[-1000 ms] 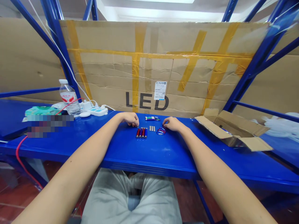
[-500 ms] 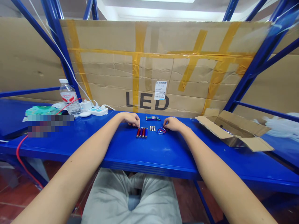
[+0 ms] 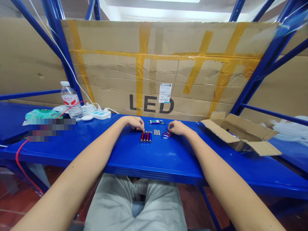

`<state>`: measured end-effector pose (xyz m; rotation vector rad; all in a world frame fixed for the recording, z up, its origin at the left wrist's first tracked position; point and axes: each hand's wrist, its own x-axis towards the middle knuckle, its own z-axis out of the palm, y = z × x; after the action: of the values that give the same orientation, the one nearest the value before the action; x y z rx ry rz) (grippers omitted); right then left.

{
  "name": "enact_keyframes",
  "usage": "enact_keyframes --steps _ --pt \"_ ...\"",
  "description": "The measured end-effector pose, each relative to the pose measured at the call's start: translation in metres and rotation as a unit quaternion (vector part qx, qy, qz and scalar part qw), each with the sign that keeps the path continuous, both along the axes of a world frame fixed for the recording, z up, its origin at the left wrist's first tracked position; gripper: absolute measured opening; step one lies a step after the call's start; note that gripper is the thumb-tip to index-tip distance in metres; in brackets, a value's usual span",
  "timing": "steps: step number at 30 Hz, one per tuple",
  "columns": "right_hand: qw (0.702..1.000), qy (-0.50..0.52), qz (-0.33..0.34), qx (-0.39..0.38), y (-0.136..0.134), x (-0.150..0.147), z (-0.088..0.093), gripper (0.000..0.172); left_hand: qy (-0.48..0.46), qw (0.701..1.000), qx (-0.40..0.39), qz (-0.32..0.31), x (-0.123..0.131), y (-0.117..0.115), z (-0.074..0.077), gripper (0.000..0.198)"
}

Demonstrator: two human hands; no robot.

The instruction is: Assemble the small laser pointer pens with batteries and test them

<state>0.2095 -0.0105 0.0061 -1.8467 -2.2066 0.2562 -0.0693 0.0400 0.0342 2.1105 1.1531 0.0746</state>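
Blue tabletop (image 3: pixel 166 162) bears four tubes (image 3: pixel 146 137) and nine discs (image 3: pixel 157 132), left hand's (image 3: pixel 136 123) and right hand's (image 3: pixel 177 127) grip unclear.

I see everything from my head, through one wide view facing forward and down across the tabletop (image 3: pixel 168 163). My lap (image 3: pixel 110 205) fills the near edge, the cardboard (image 3: pixel 108 77) stands opposite, ceiling (image 3: pixel 137 13) shows on top, and my left hand (image 3: pixel 136 123) and right hand (image 3: pixel 177 128) look small, near mid-frame.

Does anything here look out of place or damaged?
The carabiners lie in an overlapping cluster by the right hand, unlike the lined-up metal tubes and button cells. Behind, the cardboard is creased and patched with yellow tape.
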Motion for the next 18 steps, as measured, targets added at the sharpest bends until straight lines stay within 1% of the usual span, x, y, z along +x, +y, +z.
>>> enact_keyframes --steps 9,13,18 --pt "1.000 0.000 0.002 -0.002 -0.0001 0.0001 0.0003 0.018 0.049 0.998 0.004 -0.033 -0.0018 0.0040 0.0011 0.029" --pt "1.000 0.002 -0.001 -0.004 -0.0009 -0.0007 0.0010 0.018 0.051 0.999 0.014 -0.007 -0.0006 0.0028 0.0008 0.032" --pt "1.000 0.002 -0.004 -0.003 -0.0017 -0.0011 0.0014 0.019 0.046 0.998 0.023 0.023 0.0025 0.0016 -0.0009 0.027"
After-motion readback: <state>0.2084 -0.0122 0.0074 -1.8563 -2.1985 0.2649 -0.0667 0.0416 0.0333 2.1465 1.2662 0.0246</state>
